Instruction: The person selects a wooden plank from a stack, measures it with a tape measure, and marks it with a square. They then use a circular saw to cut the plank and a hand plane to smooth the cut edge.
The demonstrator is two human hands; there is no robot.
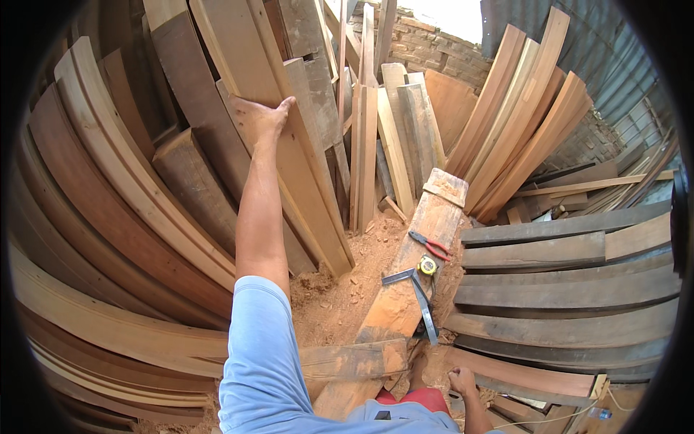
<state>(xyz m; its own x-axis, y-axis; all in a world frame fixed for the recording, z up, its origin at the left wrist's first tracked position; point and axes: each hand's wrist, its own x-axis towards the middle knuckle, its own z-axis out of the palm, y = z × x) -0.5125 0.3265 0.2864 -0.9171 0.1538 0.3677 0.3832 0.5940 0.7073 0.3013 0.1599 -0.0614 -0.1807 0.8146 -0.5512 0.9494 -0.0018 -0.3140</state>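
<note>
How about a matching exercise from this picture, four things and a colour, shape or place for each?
1. Pliers
2. Tape measure
3. Metal square
4. Left hand

A. Grey, L-shaped
B. Against a tall board
C. Red handles
D. Yellow, rounded

Pairs: 1-C, 2-D, 3-A, 4-B

Support: narrow wooden plank bench [405,259], dusted with sawdust [392,311]. On it lay red-handled pliers [428,243], a yellow tape measure [428,265] nearer the wearer, and a metal square [423,302] just beside the tape.
</note>
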